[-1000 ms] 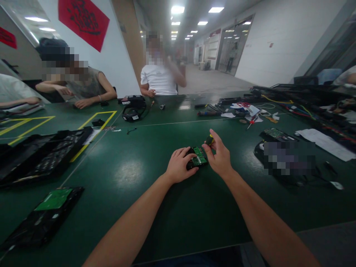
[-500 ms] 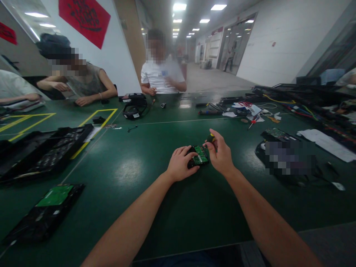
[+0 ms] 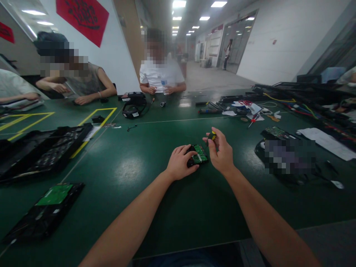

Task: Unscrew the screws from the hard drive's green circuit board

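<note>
A small black device with a bare green circuit board (image 3: 200, 154) lies on the green table in front of me. My left hand (image 3: 179, 163) grips its left side, thumb at the near edge and fingers over the far edge. Just right of the board, my right hand (image 3: 219, 151) is raised a little, its fingers closed round a screwdriver with a yellow and black handle (image 3: 212, 135). The screwdriver's shaft is too small and blurred to make out. A gap shows between the right hand and the board.
At left lie a larger black unit with a green board (image 3: 54, 194) and an open black case (image 3: 47, 154). A dark device (image 3: 286, 159), white paper (image 3: 325, 142) and a red screwdriver (image 3: 252, 121) are at right. Several people sit across the table; one holds a bottle (image 3: 164, 82).
My right hand has tilted slightly, showing more of the screwdriver handle. My left hand stays on the device. Across the table, a person's raised hand has come down with a bottle.
</note>
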A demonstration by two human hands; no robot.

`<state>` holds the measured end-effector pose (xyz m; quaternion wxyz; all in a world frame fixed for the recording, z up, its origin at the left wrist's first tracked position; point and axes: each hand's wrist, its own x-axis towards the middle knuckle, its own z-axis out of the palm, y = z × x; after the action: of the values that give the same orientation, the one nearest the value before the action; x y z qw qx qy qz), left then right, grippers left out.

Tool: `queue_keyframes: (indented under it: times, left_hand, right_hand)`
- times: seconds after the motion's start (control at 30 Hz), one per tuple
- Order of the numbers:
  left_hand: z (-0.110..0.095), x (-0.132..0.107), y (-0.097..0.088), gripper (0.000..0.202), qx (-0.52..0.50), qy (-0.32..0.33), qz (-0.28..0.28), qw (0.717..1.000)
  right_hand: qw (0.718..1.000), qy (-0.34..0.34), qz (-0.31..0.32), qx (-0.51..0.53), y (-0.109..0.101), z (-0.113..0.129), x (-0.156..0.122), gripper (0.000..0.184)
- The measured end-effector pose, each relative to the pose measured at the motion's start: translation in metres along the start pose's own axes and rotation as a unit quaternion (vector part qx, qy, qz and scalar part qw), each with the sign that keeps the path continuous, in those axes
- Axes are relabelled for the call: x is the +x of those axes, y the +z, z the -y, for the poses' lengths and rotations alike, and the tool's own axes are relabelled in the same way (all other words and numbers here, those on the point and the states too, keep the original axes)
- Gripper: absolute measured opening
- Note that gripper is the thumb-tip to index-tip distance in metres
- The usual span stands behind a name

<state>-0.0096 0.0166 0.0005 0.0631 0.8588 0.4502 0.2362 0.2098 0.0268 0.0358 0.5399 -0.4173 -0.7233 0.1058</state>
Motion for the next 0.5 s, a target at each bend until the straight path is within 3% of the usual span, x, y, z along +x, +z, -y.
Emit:
queue_keyframes:
  times: [0.3,0.5]
  left_hand:
    - [-0.0024,0.0001,-0.0006,0.056,0.005,-0.004,-0.005,1.000]
    - [-0.0027,0.0000,-0.0008,0.055,0.005,-0.005,-0.006,1.000]
  right_hand:
    - [0.993,-0.055,-0.062,-0.089,-0.0026,-0.0011,0.0059,0.045]
    - [0.997,-0.043,-0.054,-0.024,-0.0054,-0.0002,0.0045,0.045]
